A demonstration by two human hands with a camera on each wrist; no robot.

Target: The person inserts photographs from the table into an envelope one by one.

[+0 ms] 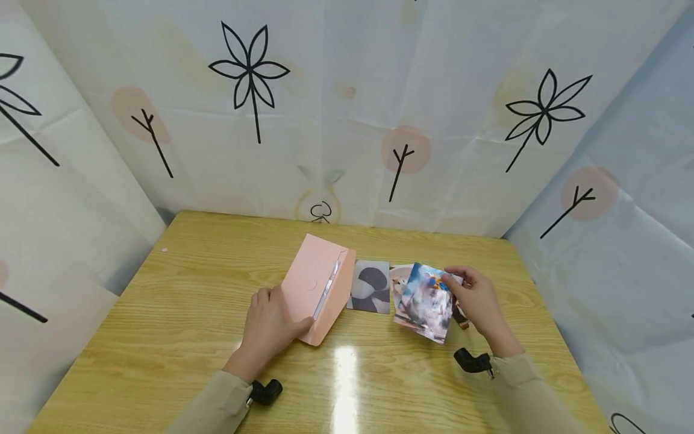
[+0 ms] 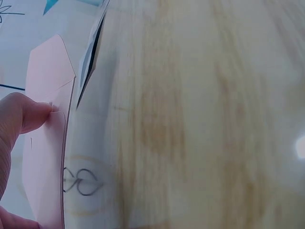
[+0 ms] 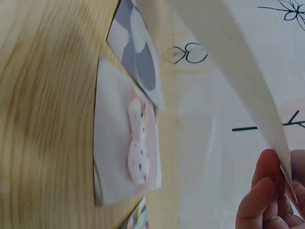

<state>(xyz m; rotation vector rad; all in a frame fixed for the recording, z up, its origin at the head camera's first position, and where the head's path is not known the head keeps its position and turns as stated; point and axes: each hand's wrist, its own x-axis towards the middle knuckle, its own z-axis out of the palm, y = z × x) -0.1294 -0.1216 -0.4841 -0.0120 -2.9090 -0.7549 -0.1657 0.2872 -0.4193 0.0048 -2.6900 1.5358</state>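
At left, left hand [image 1: 271,322] is gripping pink envelope [image 1: 309,268]; rightward, right hand [image 1: 478,300] is pinching picture card [image 1: 425,306]: seemingly sorting, next needing steady pinch.

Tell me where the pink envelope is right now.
In the head view, the pink envelope is just left of centre, gripped by the left hand, with the grey picture card close by its right edge.

Smooth matt paper — the envelope [image 1: 309,271] in the left hand [image 1: 270,322]; glossy printed paper — the picture card [image 1: 425,306] in the right hand [image 1: 479,299]; shiny wood-grained tabletop [image 1: 217,265] beneath both; creased, cloth-like backdrop [image 1: 336,120] beyond.
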